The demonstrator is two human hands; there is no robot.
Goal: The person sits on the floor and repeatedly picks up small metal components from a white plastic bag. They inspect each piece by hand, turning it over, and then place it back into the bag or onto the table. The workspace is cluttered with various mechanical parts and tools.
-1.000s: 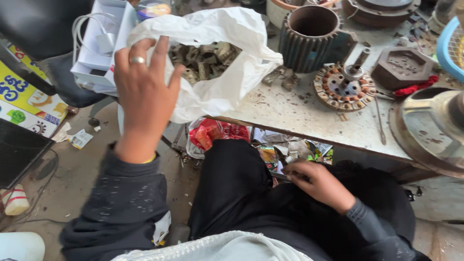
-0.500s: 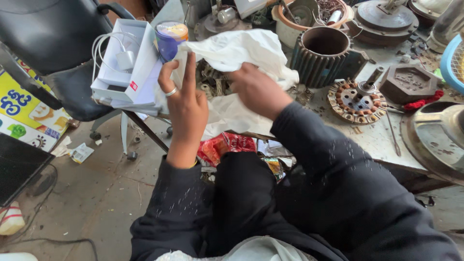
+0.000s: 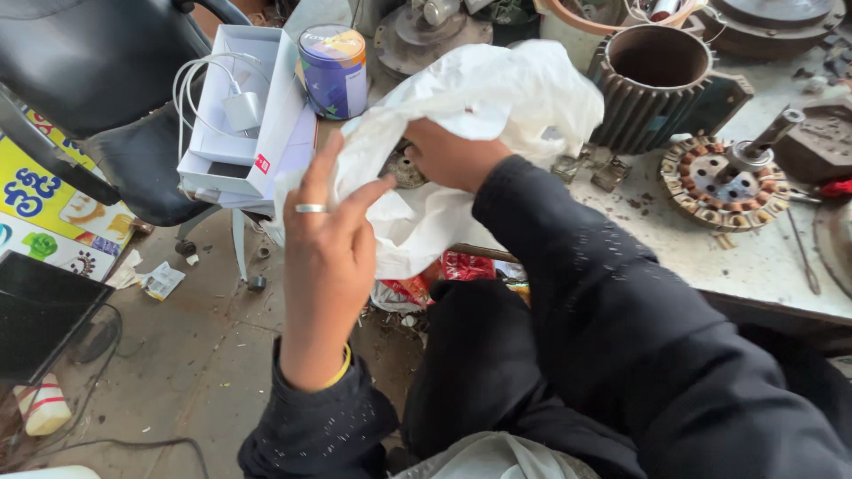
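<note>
A white plastic bag point(image 3: 497, 98) lies on the edge of a dirty workbench point(image 3: 754, 262). My left hand point(image 3: 324, 257), with a ring on one finger, grips the bag's near left rim and holds it up. My right hand point(image 3: 448, 155) reaches into the bag's mouth, its fingers hidden among small metal parts point(image 3: 406, 168) inside. Both arms wear dark sleeves.
A ribbed motor housing point(image 3: 657, 84) and a wound stator with a shaft point(image 3: 723, 182) stand on the bench to the right. A blue tin point(image 3: 333, 71) and a white box with a charger point(image 3: 235, 111) sit left, beside a black chair point(image 3: 98, 80). Litter covers the floor.
My right hand rose from my lap, came over the bench and went into the bag. My left hand kept hold of the bag's rim. The camera moved closer.
</note>
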